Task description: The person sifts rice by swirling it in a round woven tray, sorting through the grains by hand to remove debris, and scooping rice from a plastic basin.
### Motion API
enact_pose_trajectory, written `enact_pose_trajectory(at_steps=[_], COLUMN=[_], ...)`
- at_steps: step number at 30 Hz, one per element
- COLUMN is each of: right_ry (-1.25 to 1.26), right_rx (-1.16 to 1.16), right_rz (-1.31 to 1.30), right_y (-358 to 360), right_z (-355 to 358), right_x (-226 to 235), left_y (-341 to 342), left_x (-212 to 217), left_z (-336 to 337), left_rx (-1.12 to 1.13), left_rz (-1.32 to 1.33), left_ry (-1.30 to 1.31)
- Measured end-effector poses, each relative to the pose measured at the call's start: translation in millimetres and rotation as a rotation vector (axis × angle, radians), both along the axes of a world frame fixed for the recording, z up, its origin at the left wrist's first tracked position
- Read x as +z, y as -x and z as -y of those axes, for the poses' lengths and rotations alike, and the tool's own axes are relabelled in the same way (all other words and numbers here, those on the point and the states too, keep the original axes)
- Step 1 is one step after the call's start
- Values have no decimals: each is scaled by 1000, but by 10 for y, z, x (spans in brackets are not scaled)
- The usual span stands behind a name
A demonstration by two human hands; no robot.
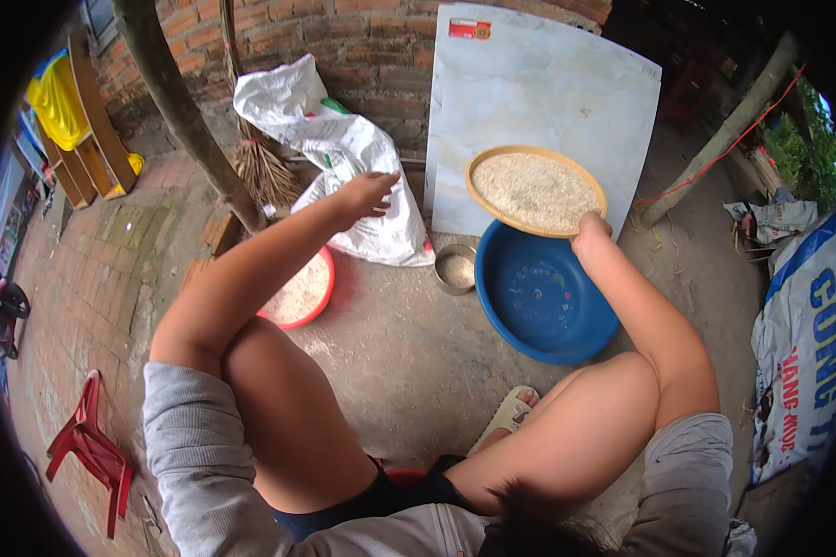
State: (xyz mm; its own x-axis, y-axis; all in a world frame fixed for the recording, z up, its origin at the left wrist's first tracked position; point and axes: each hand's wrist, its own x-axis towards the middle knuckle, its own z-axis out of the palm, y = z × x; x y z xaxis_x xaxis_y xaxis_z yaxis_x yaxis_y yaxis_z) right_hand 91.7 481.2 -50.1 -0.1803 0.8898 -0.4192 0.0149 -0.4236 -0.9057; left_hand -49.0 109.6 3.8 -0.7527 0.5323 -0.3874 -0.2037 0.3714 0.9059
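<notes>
My right hand (pixel 592 227) grips the near right rim of a round woven winnowing basket (pixel 505 217). Pale grain (pixel 534 188) covers the basket, which is raised over the far part of a blue plastic basin (pixel 537 325); the visible inside of the basin has only small bits in it. To the left, my left hand (pixel 367 200) is held out in front of a crumpled white sack (pixel 351 148). Its fingers are apart with nothing seen in them; whether they touch the sack I cannot tell. Below my left forearm, a red basin (pixel 331 280) of pale grain is partly hidden.
A small metal pot (pixel 443 284) with some grain stands between the basins. Behind are a whitish board (pixel 543 84), a straw broom (pixel 262 172) and a wooden pole (pixel 181 102). A red plastic stool (pixel 93 450) lies at the left; a printed tarp (pixel 803 343) hangs at the right.
</notes>
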Motion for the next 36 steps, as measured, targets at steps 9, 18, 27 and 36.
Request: enact_pose_trajectory(at_steps=[9, 18, 27, 36], right_ry=[136, 140, 136, 183], right_rx=[678, 710, 589, 634], right_rz=[-259, -429, -573, -586], right_y=[239, -183, -309, -486], right_z=[1060, 1546, 2179, 1748], right_x=[762, 1061, 1282, 1425], left_y=[-71, -634, -504, -540], left_x=[765, 649, 1076, 735], left_z=[541, 340, 850, 489], left_rx=[10, 501, 185, 287], left_rz=[219, 230, 491, 339], left_ry=[-282, -787, -922, -870])
